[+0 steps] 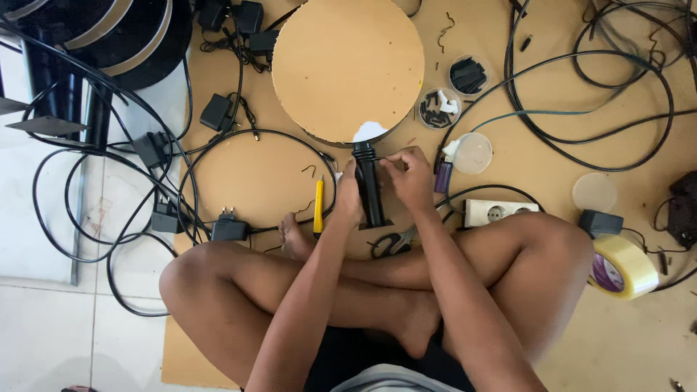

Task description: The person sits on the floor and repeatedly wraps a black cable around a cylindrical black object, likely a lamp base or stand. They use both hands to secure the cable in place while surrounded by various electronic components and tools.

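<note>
A black cylindrical handle-like part (369, 190) stands upright on the brown board in front of my crossed legs. My left hand (347, 197) grips its left side. My right hand (411, 176) pinches at its upper end, fingertips against the ribbed top. Just behind it lies a large round brown disc (347, 67) with a white scrap at its near edge. A yellow-handled tool (318, 206) lies left of my left hand, and black-handled scissors (393, 243) lie under my right wrist.
Black cables (592, 109) loop across the board on the right, more cables and power adapters (218, 112) on the left. Small round tubs of black parts (468, 75), a white power strip (497, 212), a tape roll (619, 266) and a clear lid (594, 192) lie around.
</note>
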